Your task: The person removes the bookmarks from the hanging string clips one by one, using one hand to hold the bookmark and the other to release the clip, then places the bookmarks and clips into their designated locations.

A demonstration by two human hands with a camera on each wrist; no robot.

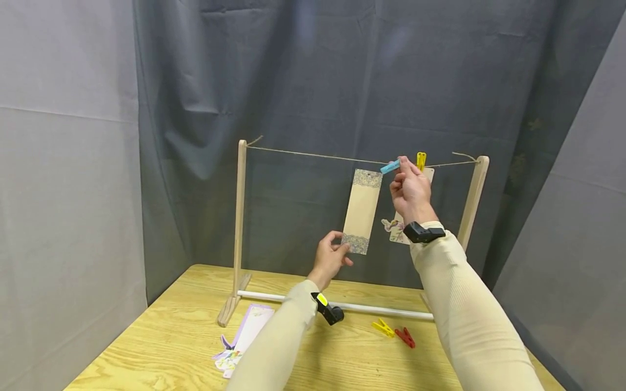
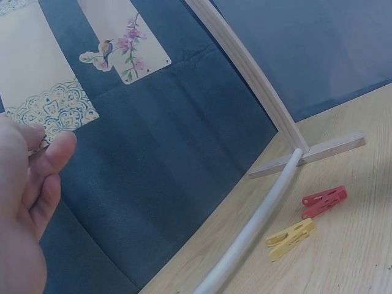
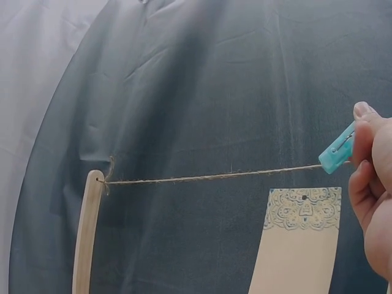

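My left hand pinches the lower left corner of a cream bookmark with lace-patterned ends. In the right wrist view, the bookmark's top edge, with a small hole, is just below the twine line. Between the thumb and fingers of my right hand is a light blue clothespin, tilted, its tip by the twine. Behind that hand, a yellow clothespin on the line holds a second bookmark with a bird and pink flowers, partly hidden in the head view.
Wooden posts on feet carry the twine; a white bar joins them low down. On the table lie a yellow clothespin, a red clothespin and some flowered bookmarks beside my left forearm. A dark curtain hangs behind.
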